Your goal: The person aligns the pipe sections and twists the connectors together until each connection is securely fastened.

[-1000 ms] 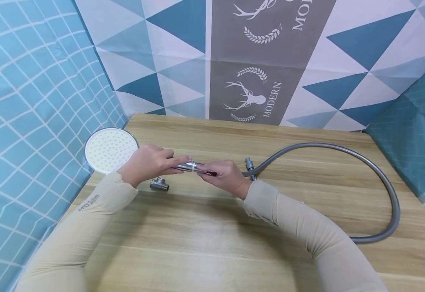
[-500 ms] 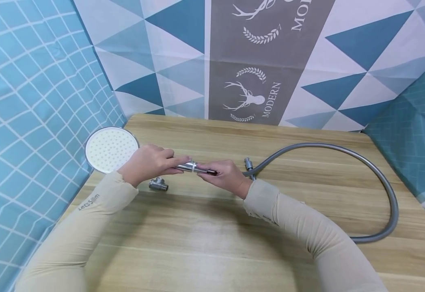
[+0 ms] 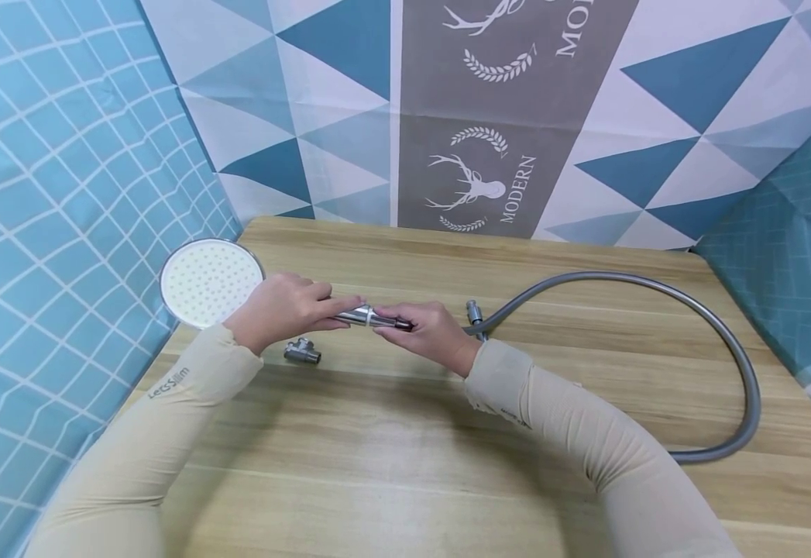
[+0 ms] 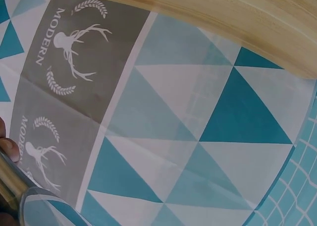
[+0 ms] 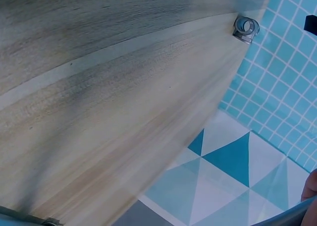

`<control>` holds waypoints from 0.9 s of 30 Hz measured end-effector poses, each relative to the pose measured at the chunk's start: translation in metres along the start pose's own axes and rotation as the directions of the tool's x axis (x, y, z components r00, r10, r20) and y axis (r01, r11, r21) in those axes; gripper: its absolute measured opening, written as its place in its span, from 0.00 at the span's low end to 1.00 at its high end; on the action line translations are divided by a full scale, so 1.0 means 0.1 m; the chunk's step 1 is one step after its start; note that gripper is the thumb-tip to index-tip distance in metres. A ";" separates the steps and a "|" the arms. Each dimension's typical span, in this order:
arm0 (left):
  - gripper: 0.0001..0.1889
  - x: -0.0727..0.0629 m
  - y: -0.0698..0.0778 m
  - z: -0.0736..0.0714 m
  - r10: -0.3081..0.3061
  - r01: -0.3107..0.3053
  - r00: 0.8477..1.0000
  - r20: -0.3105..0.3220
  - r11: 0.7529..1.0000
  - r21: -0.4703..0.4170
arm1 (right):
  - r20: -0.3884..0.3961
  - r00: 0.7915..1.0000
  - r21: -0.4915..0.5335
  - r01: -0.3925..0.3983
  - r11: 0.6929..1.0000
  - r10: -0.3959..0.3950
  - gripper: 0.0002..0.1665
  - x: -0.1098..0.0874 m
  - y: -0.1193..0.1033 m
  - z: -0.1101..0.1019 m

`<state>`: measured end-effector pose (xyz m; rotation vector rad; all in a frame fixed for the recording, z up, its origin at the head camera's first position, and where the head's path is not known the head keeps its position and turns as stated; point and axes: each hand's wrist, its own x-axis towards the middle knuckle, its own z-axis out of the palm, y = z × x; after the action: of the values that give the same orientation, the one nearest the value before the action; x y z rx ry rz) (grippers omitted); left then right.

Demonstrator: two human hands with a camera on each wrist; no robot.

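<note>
One left hand gripping showerhead, right hand holding hose, seemingly joined

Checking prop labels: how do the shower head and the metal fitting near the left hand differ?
The shower head has a broad, white round face; the metal fitting is small and stubby. The left hand holds the shower head's handle, while the metal fitting lies on the table. Both have shiny silvery parts.
</note>
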<state>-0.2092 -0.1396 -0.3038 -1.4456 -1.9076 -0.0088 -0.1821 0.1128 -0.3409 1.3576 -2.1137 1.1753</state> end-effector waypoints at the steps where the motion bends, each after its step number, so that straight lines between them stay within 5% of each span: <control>1: 0.21 0.00 0.00 0.00 0.002 -0.002 1.000 0.000 1.000 0.002 | 0.002 1.000 0.002 -0.007 1.000 0.007 0.17 0.00 0.00 0.00; 19: 0.21 -0.01 0.00 -0.02 -0.002 0.002 1.000 -0.005 1.000 0.009 | 0.070 0.984 -0.014 -0.161 0.987 0.161 0.16 0.05 -0.06 -0.01; 23: 0.22 -0.03 0.00 -0.03 -0.019 0.019 1.000 0.018 1.000 0.024 | 0.046 0.993 -0.166 -0.097 0.981 0.106 0.23 0.04 -0.05 0.01; 27: 0.24 -0.06 0.00 -0.03 -0.038 0.037 0.998 0.043 0.999 0.025 | 0.037 0.999 -0.357 0.006 0.934 0.007 0.22 0.01 -0.02 0.04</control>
<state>-0.2072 -0.1458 -0.3046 -1.4039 -1.9630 0.0280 -0.1805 0.1085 -0.3412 1.2166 -2.2180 0.7184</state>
